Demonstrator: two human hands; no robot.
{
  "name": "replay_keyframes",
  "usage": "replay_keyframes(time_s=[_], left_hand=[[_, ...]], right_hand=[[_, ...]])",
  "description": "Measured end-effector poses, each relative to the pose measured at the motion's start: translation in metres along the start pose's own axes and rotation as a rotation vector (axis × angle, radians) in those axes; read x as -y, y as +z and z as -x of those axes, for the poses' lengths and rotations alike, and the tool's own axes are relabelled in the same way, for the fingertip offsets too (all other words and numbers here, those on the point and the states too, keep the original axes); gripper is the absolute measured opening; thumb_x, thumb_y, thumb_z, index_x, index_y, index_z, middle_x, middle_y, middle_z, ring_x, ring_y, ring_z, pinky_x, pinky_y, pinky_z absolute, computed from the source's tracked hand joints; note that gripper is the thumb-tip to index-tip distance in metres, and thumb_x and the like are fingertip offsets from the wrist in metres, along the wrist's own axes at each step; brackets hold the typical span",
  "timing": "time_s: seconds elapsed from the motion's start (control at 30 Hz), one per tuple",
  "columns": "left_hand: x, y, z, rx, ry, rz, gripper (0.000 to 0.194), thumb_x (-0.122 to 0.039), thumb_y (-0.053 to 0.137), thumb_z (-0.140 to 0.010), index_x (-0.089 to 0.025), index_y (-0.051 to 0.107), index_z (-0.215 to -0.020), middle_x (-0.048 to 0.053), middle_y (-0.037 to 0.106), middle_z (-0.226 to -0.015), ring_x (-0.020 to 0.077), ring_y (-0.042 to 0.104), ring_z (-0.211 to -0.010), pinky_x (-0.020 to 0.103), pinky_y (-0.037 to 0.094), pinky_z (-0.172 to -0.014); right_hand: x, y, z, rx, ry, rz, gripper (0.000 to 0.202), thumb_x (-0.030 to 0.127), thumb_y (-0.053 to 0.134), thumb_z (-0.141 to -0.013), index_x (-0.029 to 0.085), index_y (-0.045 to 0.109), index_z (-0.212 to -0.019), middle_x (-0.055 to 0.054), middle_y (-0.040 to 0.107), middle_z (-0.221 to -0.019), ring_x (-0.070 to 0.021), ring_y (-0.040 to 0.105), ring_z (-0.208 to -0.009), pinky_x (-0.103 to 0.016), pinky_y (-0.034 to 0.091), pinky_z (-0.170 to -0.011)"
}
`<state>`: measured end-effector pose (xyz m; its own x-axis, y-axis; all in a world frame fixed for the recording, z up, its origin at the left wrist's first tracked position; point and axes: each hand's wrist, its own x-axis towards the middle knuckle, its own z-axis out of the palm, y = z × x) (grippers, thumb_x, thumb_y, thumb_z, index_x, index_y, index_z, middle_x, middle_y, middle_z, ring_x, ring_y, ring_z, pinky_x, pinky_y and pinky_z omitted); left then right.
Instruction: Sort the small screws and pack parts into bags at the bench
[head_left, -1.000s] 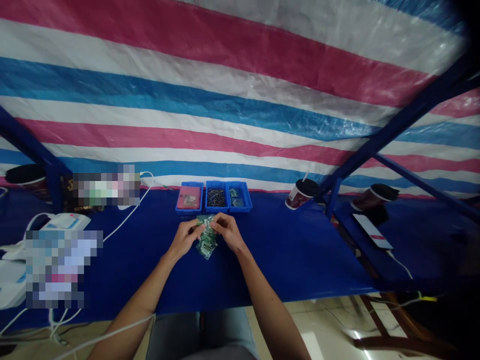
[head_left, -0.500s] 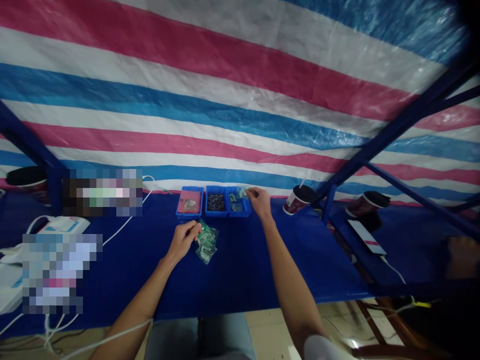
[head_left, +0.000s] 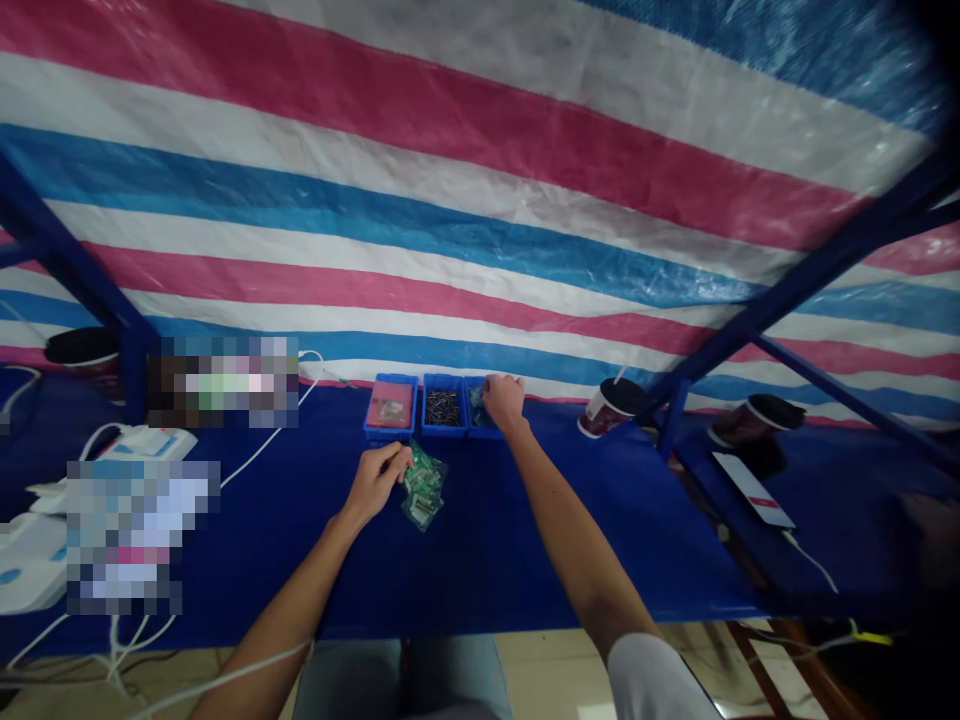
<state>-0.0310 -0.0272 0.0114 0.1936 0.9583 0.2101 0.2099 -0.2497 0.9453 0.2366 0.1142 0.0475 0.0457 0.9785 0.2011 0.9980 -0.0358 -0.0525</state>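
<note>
Three small blue bins stand in a row at the back of the table. The left bin (head_left: 391, 407) holds something pink with a small clear packet on it, and the middle bin (head_left: 443, 408) holds many dark screws. My right hand (head_left: 505, 402) reaches over the right bin (head_left: 486, 432), fingers bent down and their tips hidden. My left hand (head_left: 379, 478) has thumb and finger together at the edge of a pile of green items in clear bags (head_left: 424, 490); what it grips is too small to make out.
On the blue table (head_left: 465, 570), a lidded cup (head_left: 609, 408) stands right of the bins. Power strips (head_left: 37, 560) and white cables lie at left. A phone (head_left: 753, 490) and another cup (head_left: 754, 420) are at right, near a dim hand (head_left: 930, 525). Blue frame bars flank the table.
My right hand has moved left and down over the right bin, and the small clear packet at its fingers is no longer visible. My left hand stays by the pile. The view has shifted slightly.
</note>
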Motion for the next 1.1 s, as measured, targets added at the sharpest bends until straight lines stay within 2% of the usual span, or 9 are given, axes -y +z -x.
replay_keyframes(time_s=[0.17,0.27,0.4,0.5,0.57,0.7,0.87,1.0,1.1], left_hand=[[-0.002,0.0,-0.001,-0.021,0.026,-0.036,0.041,-0.044,0.049,-0.098,-0.015,0.063,-0.073,-0.003,0.05,-0.054,0.0115,0.047,-0.053,0.024,0.034,-0.057],[-0.003,-0.001,-0.001,-0.061,0.034,-0.052,0.04,-0.044,0.049,-0.097,-0.015,0.062,-0.072,-0.003,0.049,-0.053,0.0113,0.046,-0.052,0.024,0.034,-0.056],[-0.004,-0.002,-0.003,-0.145,0.015,-0.058,0.038,-0.043,0.05,-0.096,-0.016,0.062,-0.071,-0.004,0.046,-0.051,0.0108,0.044,-0.049,0.023,0.033,-0.054],[-0.003,-0.002,-0.004,-0.174,0.002,-0.063,0.038,-0.043,0.051,-0.096,-0.017,0.061,-0.071,-0.005,0.044,-0.05,0.0106,0.044,-0.048,0.023,0.033,-0.053],[-0.002,-0.002,-0.004,-0.176,0.001,-0.077,0.038,-0.044,0.051,-0.096,-0.017,0.061,-0.071,-0.005,0.044,-0.05,0.0107,0.044,-0.048,0.023,0.033,-0.052],[0.0,-0.001,-0.003,-0.168,-0.005,-0.102,0.038,-0.045,0.051,-0.095,-0.017,0.062,-0.072,-0.005,0.044,-0.049,0.0108,0.044,-0.047,0.023,0.033,-0.051],[0.0,0.001,-0.003,-0.128,-0.005,-0.12,0.04,-0.046,0.05,-0.095,-0.017,0.062,-0.071,-0.005,0.043,-0.049,0.0109,0.043,-0.047,0.023,0.031,-0.051],[0.0,0.002,-0.003,-0.098,-0.008,-0.135,0.041,-0.047,0.049,-0.095,-0.017,0.062,-0.072,-0.004,0.045,-0.051,0.0114,0.044,-0.049,0.023,0.032,-0.052],[0.0,0.001,-0.003,-0.072,0.017,-0.112,0.038,-0.047,0.048,-0.096,-0.016,0.064,-0.079,-0.002,0.052,-0.059,0.0123,0.048,-0.055,0.023,0.034,-0.056]], right_hand=[[0.002,-0.001,0.004,-0.027,-0.041,0.048,0.022,0.016,0.053,-0.09,0.013,0.074,-0.09,-0.018,0.072,-0.099,-0.0292,0.053,-0.106,-0.039,0.027,-0.089],[0.002,-0.014,0.011,-0.126,-0.023,-0.008,0.021,0.021,0.055,-0.091,0.014,0.075,-0.087,-0.016,0.071,-0.097,-0.0285,0.053,-0.103,-0.038,0.028,-0.088],[0.009,-0.035,0.053,-0.255,-0.056,-0.295,0.023,0.029,0.055,-0.094,0.017,0.072,-0.083,-0.01,0.07,-0.083,-0.0234,0.057,-0.088,-0.034,0.032,-0.083],[0.022,-0.039,0.105,-0.014,-0.169,-0.625,0.025,0.036,0.059,-0.093,0.018,0.07,-0.08,-0.005,0.07,-0.075,-0.018,0.06,-0.069,-0.029,0.036,-0.069],[0.032,-0.034,0.14,0.182,-0.242,-0.706,0.026,0.042,0.066,-0.089,0.019,0.071,-0.077,-0.004,0.072,-0.075,-0.0188,0.061,-0.067,-0.029,0.036,-0.064],[0.051,-0.015,0.187,0.203,-0.21,-0.481,0.029,0.045,0.081,-0.076,0.019,0.069,-0.078,-0.006,0.071,-0.08,-0.0251,0.064,-0.08,-0.034,0.037,-0.075],[0.06,-0.003,0.203,0.227,-0.126,-0.481,0.026,0.037,0.084,-0.074,0.019,0.065,-0.076,-0.005,0.07,-0.083,-0.024,0.063,-0.085,-0.034,0.036,-0.078],[0.048,-0.005,0.2,0.327,-0.103,-0.751,0.019,0.025,0.08,-0.076,0.017,0.065,-0.069,-0.001,0.066,-0.07,-0.0151,0.057,-0.067,-0.027,0.035,-0.065],[0.032,-0.016,0.187,0.433,-0.125,-1.019,0.018,0.028,0.078,-0.076,0.016,0.066,-0.07,0.002,0.061,-0.064,-0.012,0.051,-0.061,-0.024,0.035,-0.06]])
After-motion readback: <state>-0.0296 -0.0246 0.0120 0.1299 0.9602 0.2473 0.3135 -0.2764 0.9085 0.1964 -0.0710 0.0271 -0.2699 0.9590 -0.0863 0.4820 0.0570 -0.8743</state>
